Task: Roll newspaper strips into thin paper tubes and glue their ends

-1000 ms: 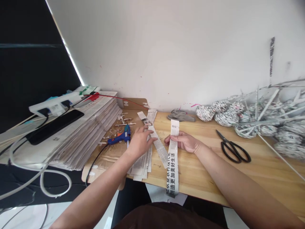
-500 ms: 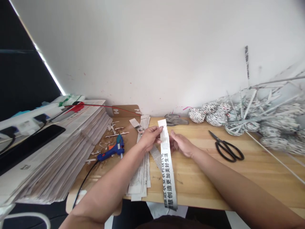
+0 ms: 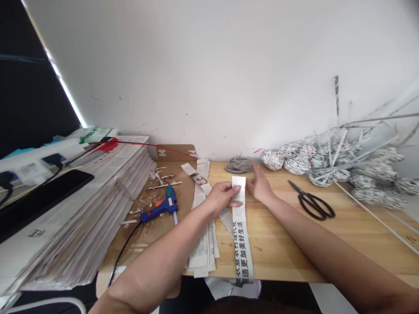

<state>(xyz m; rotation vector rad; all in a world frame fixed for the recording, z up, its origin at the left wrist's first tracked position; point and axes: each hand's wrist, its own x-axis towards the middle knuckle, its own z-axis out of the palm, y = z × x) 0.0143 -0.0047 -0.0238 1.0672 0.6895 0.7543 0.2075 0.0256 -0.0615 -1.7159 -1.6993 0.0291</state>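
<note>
My left hand (image 3: 225, 197) pinches a long newspaper strip (image 3: 241, 244) near its top end, thumb in front. The strip runs down over the table's front edge, with large printed characters on its lower part. Just right of the strip's top is my right hand (image 3: 259, 185), raised with fingers apart and nothing in them. More cut newspaper strips (image 3: 201, 244) lie in a pile left of the held strip, partly behind my left forearm. A grey cloth glove (image 3: 238, 165) rests by the wall.
A blue glue gun (image 3: 160, 209) lies among paper scraps on brown board. Black-handled scissors (image 3: 316, 205) are at right, below woven paper pieces (image 3: 297, 159) with long sticks. At left stand a tall newspaper stack (image 3: 94, 218), a black phone (image 3: 49, 196) and a power strip (image 3: 29, 170).
The view has shifted slightly. My right hand has moved up and away from the strip, its fingers now raised near the glove. My left hand still grips the strip, now a little lower and further right.
</note>
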